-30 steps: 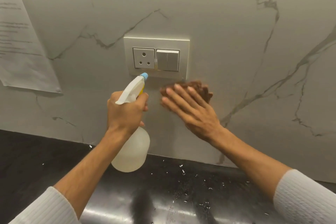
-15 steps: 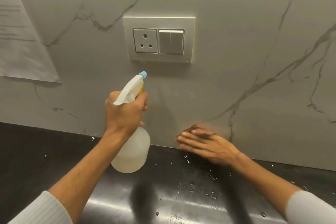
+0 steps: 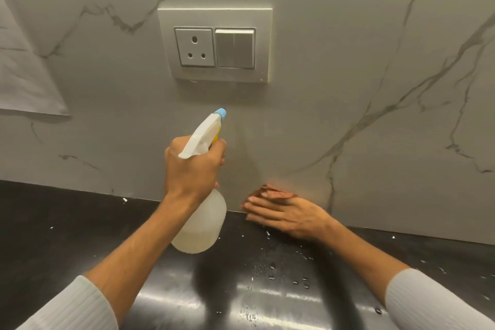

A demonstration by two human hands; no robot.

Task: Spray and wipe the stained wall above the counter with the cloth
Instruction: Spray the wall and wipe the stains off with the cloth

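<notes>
Wiping step in hand, I'm judging: right hand (image 3: 290, 218) is lying flat, fingers together and extended, pressing the brown cloth (image 3: 273, 191) against the marble wall (image 3: 348, 88) right where it meets the black counter (image 3: 67, 236). Left hand (image 3: 194, 169) is gripping the spray bottle (image 3: 199, 195), fingers clamped round its neck; trigger finger possibly resting, hard to tell. Bottle's long axis is running near upright, tilted slightly; blue nozzle (image 3: 221, 113) is pointing up at the wall just below the socket plate (image 3: 215, 44). Faint marks are showing near the nozzle; next move likely calls for spraying there, then bringing the cloth up
</notes>
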